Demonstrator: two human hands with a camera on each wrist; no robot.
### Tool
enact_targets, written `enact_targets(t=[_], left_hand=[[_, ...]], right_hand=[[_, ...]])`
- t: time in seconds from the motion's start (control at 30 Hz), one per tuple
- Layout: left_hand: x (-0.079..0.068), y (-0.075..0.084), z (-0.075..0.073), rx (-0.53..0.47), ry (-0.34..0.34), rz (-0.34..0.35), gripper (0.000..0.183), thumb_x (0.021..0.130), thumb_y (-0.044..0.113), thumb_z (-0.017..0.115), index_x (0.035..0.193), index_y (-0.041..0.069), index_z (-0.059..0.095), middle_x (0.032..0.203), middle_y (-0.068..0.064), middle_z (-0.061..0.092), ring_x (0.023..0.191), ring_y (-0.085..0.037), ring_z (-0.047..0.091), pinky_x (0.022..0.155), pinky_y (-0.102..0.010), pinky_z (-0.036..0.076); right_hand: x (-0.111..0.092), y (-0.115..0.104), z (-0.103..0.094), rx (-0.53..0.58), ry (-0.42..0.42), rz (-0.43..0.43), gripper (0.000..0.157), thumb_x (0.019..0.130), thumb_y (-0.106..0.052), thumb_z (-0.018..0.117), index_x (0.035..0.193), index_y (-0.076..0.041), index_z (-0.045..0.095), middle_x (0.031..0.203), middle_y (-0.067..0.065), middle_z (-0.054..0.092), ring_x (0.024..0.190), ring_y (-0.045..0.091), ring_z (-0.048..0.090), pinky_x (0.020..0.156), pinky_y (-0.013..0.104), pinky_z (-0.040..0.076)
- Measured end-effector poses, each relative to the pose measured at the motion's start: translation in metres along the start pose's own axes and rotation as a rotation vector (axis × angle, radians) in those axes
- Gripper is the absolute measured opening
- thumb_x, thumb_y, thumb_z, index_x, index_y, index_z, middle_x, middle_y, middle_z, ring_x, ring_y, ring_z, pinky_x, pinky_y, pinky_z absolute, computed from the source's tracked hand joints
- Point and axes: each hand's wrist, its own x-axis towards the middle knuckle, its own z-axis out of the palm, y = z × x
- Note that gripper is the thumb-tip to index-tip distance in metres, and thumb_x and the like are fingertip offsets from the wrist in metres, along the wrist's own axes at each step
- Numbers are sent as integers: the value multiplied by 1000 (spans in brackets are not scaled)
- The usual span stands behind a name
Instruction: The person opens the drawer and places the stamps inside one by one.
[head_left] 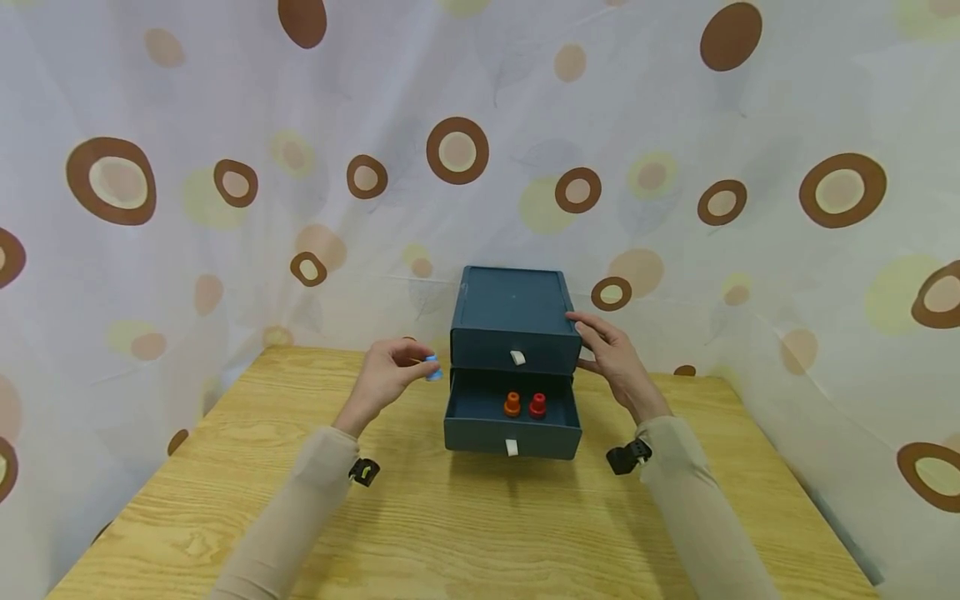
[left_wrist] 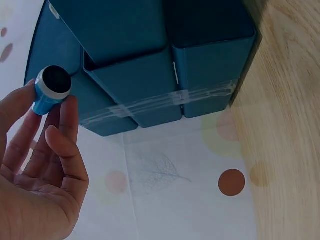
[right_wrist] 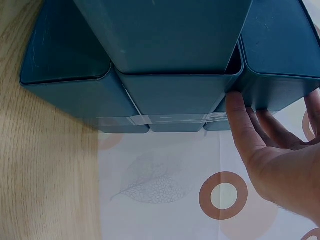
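1. While my left hand (head_left: 384, 375) hovers just left of centre in the head view, its thumb and fingertips are closed in a pinch on a small blue piece (head_left: 433, 368).
2. And there's that blue piece, up off the wooden table (head_left: 262, 467), just beside the left edge of the dark blue cabinet (head_left: 513, 298); over in the left wrist view it sits at upper left, showing a pale rim and a dark end.
3. Now my right hand (head_left: 618, 367), right of centre: fingers extended and spread, fingertips resting against the cabinet's right side near its upper corner, nothing gripped.
4. Centre of the head frame, below the upper tier, the open drawer (head_left: 480, 435) juts towards me!
5. Inside it, right of its middle, an orange piece (head_left: 512, 405) and a red piece (head_left: 537, 407) stand upright side by side, a little apart.
6. A white upper tab (head_left: 517, 357) on the top front, a white lower tab (head_left: 512, 447) on the open one.
7. Across the middle of the right wrist view, clear tape (right_wrist: 170, 119) runs over the cabinet's tiers.
8. Behind everything, filling the frame's upper half: a pale sheet (head_left: 510, 237) with brown rings.
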Motion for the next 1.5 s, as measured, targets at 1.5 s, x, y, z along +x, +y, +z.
enact_targets(t=[1.5], left_hand=[[-10, 11, 52, -43, -120, 132, 19, 87, 8, 74, 105, 1, 74, 98, -18, 73, 82, -35, 67, 61, -20, 48]], right_hand=[[-3, 0, 0, 12, 4, 0, 52, 104, -40, 45, 149, -14, 42, 162, 10, 23, 148, 38, 23, 109, 58, 37]])
